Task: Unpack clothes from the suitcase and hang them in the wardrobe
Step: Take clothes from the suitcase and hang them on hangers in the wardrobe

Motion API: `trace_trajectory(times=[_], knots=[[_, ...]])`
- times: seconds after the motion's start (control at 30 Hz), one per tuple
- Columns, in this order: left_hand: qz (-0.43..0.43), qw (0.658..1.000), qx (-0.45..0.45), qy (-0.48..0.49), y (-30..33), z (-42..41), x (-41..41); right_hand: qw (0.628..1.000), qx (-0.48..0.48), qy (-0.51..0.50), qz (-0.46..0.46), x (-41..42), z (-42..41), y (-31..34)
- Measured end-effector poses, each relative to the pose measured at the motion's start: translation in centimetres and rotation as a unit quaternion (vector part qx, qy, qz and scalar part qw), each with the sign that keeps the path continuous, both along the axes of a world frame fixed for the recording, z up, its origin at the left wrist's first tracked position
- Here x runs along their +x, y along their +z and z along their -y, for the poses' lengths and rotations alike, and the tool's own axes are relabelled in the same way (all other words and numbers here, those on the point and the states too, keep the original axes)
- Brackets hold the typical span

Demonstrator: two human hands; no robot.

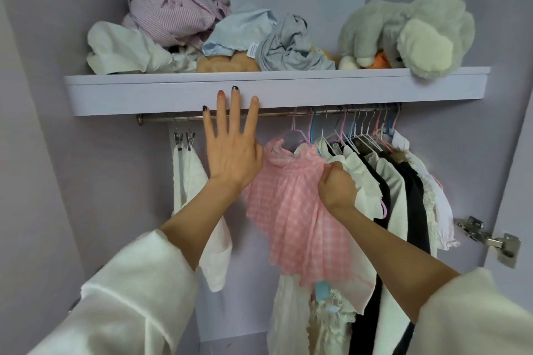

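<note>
— Room along the rail [178,118]?
— Bare stretch on the left half, between the two clip hangers [184,137] holding a white cloth [187,179] and the pink hanger [297,131]. Packed tight from there to the right wall: white and black garments [383,181] pressed shoulder to shoulder on thin hangers. Overhead, the lilac shelf [346,88] juts forward just above the rail, leaving little clearance for hooks. Door hinge [490,236] sticking out low on the right edge.
— Left hand [230,158]?
— Spread wide, fingers straight and apart, tips overlapping the shelf's front lip and the rail; gripping nothing. Actual contact with the shelf face: hard to judge.
— Right hand [337,184]?
— Curled into a fist, clamped on the pink gingham dress [291,210] at its right shoulder, just beside the first white garment.
— And the dress itself?
— Hanging on the pink hanger at the left end of the crowded row, ruffled collar up, hem spilling down over a pale garment beneath.
— Anything obscured?
— Hanger's hook partly lost against the shelf's underside. Lower clothes cut off by the frame's bottom. On the shelf, crumpled shirts [173,8] burying a tan plush; grey plush elephant [409,29] overhanging the right end. No suitcase in view.
</note>
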State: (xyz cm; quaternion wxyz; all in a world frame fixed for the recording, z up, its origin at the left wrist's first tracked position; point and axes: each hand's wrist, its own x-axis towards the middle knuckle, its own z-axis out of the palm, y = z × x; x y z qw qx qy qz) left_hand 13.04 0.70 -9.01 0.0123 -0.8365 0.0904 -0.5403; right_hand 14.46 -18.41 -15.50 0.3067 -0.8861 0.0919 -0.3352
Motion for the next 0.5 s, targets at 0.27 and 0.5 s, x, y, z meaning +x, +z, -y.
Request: trace_trajectory(times=[0.27, 0.5], knots=[[0.042, 0.999, 0.008, 0.018, -0.4, 0.0, 3.0, 0.996, -0.054, -0.019, -0.069, 2.6, 0.9, 0.0], [0.004, 0.999, 0.005, 0.037, -0.3, 0.2, 2.4, 0.988, -0.055, -0.025, -0.139, 1.4, 2.1, -0.7]])
